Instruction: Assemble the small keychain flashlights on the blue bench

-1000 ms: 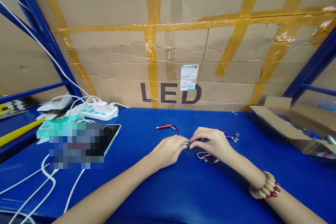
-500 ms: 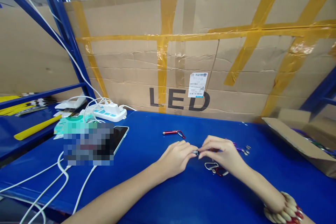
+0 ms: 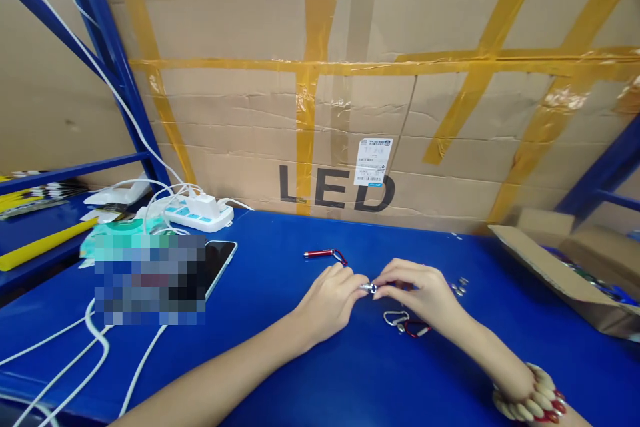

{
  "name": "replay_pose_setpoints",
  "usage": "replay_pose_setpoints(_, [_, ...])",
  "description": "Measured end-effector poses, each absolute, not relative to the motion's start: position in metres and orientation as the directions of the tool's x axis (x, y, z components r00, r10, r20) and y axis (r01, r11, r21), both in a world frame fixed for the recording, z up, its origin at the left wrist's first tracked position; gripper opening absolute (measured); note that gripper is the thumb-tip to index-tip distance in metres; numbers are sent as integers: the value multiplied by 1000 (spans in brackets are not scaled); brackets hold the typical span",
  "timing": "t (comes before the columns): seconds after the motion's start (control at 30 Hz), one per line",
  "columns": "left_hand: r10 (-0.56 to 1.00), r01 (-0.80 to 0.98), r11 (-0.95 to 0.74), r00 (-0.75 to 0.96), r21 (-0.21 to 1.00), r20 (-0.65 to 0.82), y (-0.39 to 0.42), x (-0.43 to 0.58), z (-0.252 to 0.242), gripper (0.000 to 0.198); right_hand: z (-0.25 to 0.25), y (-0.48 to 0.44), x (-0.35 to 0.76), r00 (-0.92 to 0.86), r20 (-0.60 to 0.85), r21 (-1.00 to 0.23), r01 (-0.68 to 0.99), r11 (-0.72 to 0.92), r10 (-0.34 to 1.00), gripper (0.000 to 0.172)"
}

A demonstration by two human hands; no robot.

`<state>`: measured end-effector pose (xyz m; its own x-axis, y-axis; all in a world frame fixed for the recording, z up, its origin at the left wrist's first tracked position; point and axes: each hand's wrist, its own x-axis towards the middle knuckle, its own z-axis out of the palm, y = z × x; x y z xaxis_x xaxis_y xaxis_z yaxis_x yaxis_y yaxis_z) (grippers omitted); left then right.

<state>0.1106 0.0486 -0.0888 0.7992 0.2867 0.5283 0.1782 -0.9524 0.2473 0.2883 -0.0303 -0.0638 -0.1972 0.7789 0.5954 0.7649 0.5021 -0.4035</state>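
My left hand (image 3: pixel 333 300) is closed around a small silver metal tube (image 3: pixel 369 287), like a mini flashlight body; its open-looking end points right. My right hand (image 3: pixel 420 290) pinches at that end, fingertips touching it, and whatever is between them is too small to make out. Below the right hand lie a silver carabiner (image 3: pixel 395 317) and a red carabiner (image 3: pixel 417 329), their attached parts partly hidden. A red mini flashlight with a carabiner (image 3: pixel 320 253) rests on the blue table beyond my left hand. Several small silver pieces (image 3: pixel 459 287) lie right of my right hand.
An open cardboard box (image 3: pixel 550 280) with colourful items stands at the right. On the left are a phone (image 3: pixel 220 267), white cables (image 3: pixel 100 340) and a power strip (image 3: pixel 200 217). A big taped cardboard sheet (image 3: pixel 240 127) closes off the table's back.
The view has shifted slightly. More of the silver tube shows between my hands, which stay together. Purple pieces that showed beside my right hand are no longer visible.
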Motion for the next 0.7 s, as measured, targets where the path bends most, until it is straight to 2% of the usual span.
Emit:
replay_pose_setpoints(0.1, [298, 192, -951, 770, 241, 564, 48, 111, -89, 24, -61, -33, 287, -194, 620, -390, 764, 514, 760, 11])
replay_pose_setpoints(0.27, [343, 195, -927, 782, 320, 520, 45, 110, -92, 26, -60, -35, 286, -196, 626, -399, 751, 526, 755, 10])
replay_pose_setpoints(0.5, [265, 114, -948, 798, 296, 542, 43, 107, -95, 22, -71, -32, 285, -179, 586, -491, 697, 522, 790, 14])
replay_pose_setpoints(0.6, [240, 68, -951, 779, 302, 579, 42, 106, -96, 22, -73, -32, 282, -124, 550, -546, 695, 468, 826, 14])
replay_pose_setpoints(0.7, [210, 70, -969, 742, 238, 637, 43, 106, -96, 23, -71, -34, 278, -50, 506, -604, 692, 395, 861, 13])
